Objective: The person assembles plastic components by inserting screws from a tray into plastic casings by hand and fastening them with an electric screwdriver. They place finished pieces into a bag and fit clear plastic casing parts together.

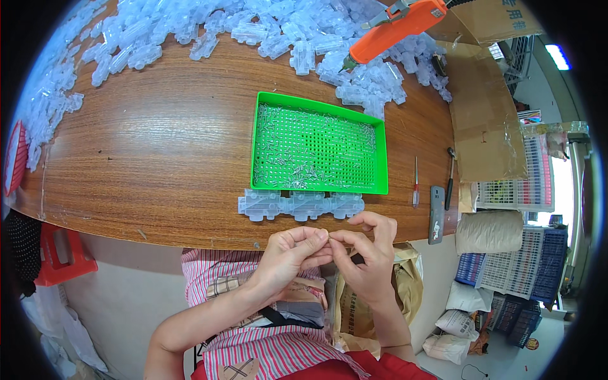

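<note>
My left hand (pixel 292 256) and my right hand (pixel 367 253) meet at the table's front edge, thumbs and fingertips pinched together. Whatever lies between the fingertips is too small to make out. Just beyond them, three clear plastic housings (pixel 307 206) lie side by side in a row. They sit against the near side of a bright green perforated basket (pixel 382 155). Inside the basket are many small silver screws (pixel 305 172), scattered and heaped toward the near side and the far right corner.
A large pile of clear plastic parts (pixel 253 31) covers the table's far side. An orange electric screwdriver (pixel 399 30) hangs over it. A screwdriver (pixel 416 183), a phone (pixel 436 215) and a black-handled tool (pixel 449 180) lie at right, near a cardboard box (pixel 487 120). A red stool (pixel 63 256) stands lower left.
</note>
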A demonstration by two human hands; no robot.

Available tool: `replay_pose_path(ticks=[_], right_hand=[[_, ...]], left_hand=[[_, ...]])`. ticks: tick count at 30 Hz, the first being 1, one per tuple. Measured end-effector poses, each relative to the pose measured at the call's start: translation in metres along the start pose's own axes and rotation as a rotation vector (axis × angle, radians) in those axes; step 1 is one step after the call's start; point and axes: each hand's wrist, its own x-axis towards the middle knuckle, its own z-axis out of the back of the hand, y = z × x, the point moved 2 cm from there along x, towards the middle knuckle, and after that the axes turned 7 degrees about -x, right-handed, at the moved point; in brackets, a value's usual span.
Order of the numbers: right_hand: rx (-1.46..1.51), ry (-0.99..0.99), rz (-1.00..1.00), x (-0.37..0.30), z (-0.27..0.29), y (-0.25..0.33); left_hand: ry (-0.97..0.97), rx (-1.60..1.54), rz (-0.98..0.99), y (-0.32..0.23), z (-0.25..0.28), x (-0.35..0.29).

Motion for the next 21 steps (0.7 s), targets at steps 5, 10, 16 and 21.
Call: replay_pose_path(ticks=[5, 10, 16, 21], right_hand=[[0.086, -0.025, -0.019, 0.008, -0.017, -0.006], [-0.043, -0.046, 0.056, 0.01, -0.043, -0.012], [-0.09, -0.044, 0.077, 0.013, -0.045, -0.011], [-0.062, -0.039, 0.048, 0.017, -0.044, -0.008]], left_hand=[[-0.062, 0.065, -0.061, -0.003, 0.001, -0.007], [-0.162, -0.007, -0.104, -0.013, 0.006, -0.019], [-0.182, -0.093, -0.134, -0.017, 0.007, -0.019], [-0.181, -0.121, -0.15, -0.016, 0.009, -0.016]])
